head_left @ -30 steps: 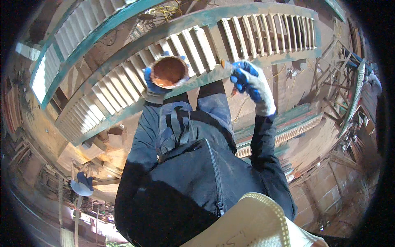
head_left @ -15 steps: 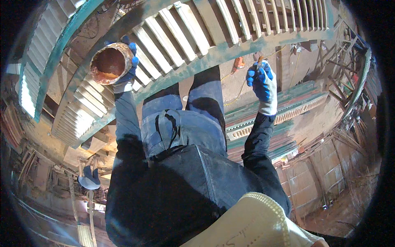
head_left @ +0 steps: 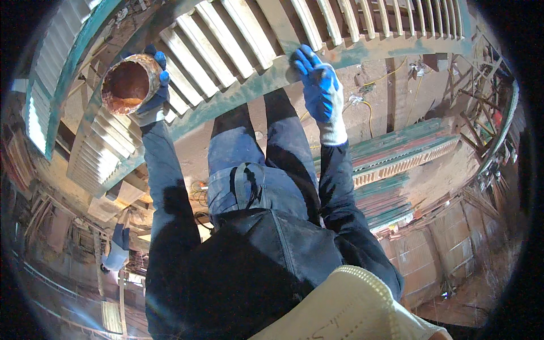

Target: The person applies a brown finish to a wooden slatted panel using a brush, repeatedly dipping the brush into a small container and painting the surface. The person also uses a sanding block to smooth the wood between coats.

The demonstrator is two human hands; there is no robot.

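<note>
My left hand [head_left: 153,85], in a blue and white work glove, grips a round, crusted tin [head_left: 154,71] from its right side. Reddish-brown paste or paint [head_left: 129,85] coats its inside. In a matching glove, my right hand [head_left: 321,90] reaches to the lower rail of a long louvred wooden shutter [head_left: 238,79]. Its fingers lie close together and stretch over the rail's edge; whatever they hold is hidden beneath them. The shutter has pale slats and a green-stained frame, and it slants across in front of me.
Another louvred shutter [head_left: 48,102] with a green edge stands at the far left. Green and brown boards [head_left: 391,164] lie stacked at right, beside yellow cord [head_left: 371,116] on the floor. A person [head_left: 117,255] is at the lower left. Scrap wood and metal [head_left: 481,113] clutter the right.
My right hand has moved left and away from me onto the shutter rail; the small brown thing seen at its fingers is now out of sight. The tin has shifted slightly left.
</note>
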